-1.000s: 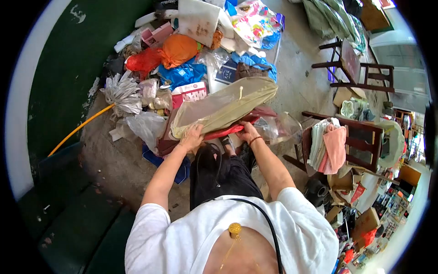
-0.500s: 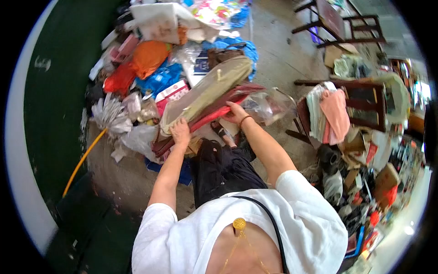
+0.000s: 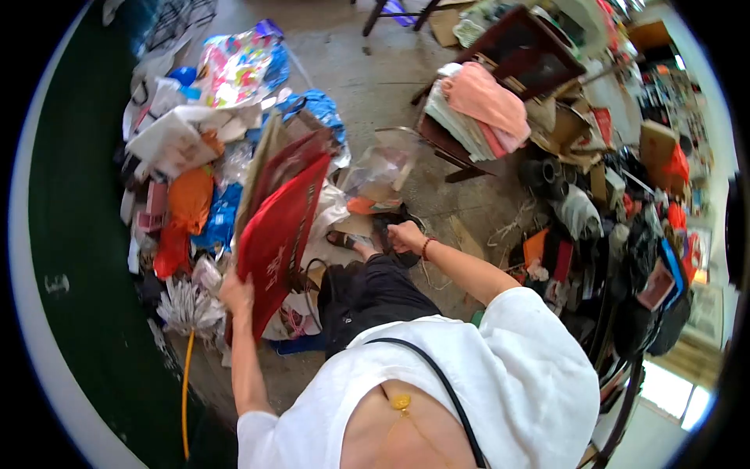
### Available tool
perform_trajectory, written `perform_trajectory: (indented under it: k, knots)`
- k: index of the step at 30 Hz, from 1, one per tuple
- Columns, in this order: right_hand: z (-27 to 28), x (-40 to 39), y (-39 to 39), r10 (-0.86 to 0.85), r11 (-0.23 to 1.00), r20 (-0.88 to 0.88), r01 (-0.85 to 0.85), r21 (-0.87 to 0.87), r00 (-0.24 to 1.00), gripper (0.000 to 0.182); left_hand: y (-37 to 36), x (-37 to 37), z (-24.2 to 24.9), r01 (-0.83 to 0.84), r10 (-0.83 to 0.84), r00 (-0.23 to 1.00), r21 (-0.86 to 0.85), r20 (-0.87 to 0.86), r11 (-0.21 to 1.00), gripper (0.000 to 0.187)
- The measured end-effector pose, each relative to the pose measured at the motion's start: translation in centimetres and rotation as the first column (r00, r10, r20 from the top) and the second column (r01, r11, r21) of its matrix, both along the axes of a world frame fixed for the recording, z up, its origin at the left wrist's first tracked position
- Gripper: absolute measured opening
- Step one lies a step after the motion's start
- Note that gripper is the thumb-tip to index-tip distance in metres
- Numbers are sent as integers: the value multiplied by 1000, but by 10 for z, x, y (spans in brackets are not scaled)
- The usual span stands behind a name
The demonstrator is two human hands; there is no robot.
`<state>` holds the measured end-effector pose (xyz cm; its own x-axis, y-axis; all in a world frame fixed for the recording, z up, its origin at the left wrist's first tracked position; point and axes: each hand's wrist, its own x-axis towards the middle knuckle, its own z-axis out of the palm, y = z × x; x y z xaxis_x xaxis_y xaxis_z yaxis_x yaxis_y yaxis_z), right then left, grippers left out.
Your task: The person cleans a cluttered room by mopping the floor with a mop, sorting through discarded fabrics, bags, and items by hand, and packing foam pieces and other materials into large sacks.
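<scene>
Since the earlier frame the red bag [image 3: 277, 234] now stands raised on edge, and the right hand [image 3: 406, 236] has let go. Counted: one red bag, gripped at its lower corner by the left hand [image 3: 237, 295]. Right hand loosely curled, empty, near one sandal [image 3: 341, 239].

The red bag [image 3: 277, 234] that the left hand [image 3: 237, 295] holds up carries some pale printed marks on its lower face, but they are too small and blurred to read, and no other text, brand, number or sign in the clutter around can be read.
</scene>
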<state>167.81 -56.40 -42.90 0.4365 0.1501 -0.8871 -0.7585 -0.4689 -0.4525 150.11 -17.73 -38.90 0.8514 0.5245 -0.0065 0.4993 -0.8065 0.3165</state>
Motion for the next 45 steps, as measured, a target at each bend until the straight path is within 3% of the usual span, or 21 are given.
perform_trajectory:
  k: [1,3,5,6,7,9,10,11,13,16,18,19,20,22,26,28,32,34,36,40,45]
  knots:
    - [6,-7,-18,-35,999,12,35,1,999,37,1,-4,24,-29,30,998,21,-59,999,32]
    - [16,-19,-45,156,978,145,-132,-162,977,34,3,-12,67,-55,58,993,32,-100,998,34]
    - [34,-25,-34,394,917,530,-282,-283,751,28,3,-18,93,-29,31,997,31,-68,999,36]
    - [49,-29,-16,329,944,606,-233,-234,724,39,1,-21,104,5,2,997,84,-78,996,34]
    - [94,-30,9,275,956,779,-246,-160,564,45,-2,-22,112,39,-26,995,137,-92,990,32]
    - [136,-29,57,260,891,955,-416,-179,146,52,-11,-19,123,86,-63,990,179,-126,980,29]
    - [173,-32,81,158,872,984,-478,-103,76,56,-16,-19,127,119,-84,982,214,-167,970,27]
    - [195,-35,106,87,848,994,-518,-111,-70,61,-19,-19,128,129,-94,982,218,-165,967,27]
    - [232,-45,144,54,751,972,-632,-190,-228,59,-25,-15,130,286,-260,957,251,-130,925,23]
    - [213,-70,190,165,679,857,-574,-458,-489,41,-50,-10,149,399,-390,917,192,-83,897,21]
    - [182,-82,214,476,307,749,-710,-633,-462,25,-58,-11,157,471,-423,878,248,-223,847,15]
    - [175,-92,216,549,364,709,-636,-680,-442,12,-57,-12,153,504,-465,861,230,-206,832,16]
    - [178,-94,213,562,327,652,-586,-741,-509,13,-58,-11,151,540,-508,841,212,-189,815,17]
    - [169,-100,214,621,294,678,-684,-667,-394,18,-67,-8,152,585,-564,810,159,-163,795,17]
    - [159,-83,198,595,353,649,-571,-741,-474,24,-78,6,140,661,-646,750,175,-140,730,16]
    - [154,-71,192,785,100,566,-850,-516,-251,27,-91,15,136,694,-682,720,159,-129,702,18]
    - [139,-59,147,769,205,608,-825,-527,-197,23,-121,35,120,789,-772,615,102,-161,606,15]
    - [141,-57,119,787,255,592,-781,-570,-175,19,-144,46,111,779,-759,627,119,-177,616,14]
    - [143,-58,90,669,400,722,-733,-551,-177,15,-163,51,116,822,-819,567,121,-84,557,15]
    - [167,-62,36,748,398,641,-655,-643,-174,17,-207,64,141,895,-892,443,90,-90,436,16]
    - [179,-75,-29,678,584,728,-530,-615,-97,12,-263,74,162,954,-957,286,109,-41,281,19]
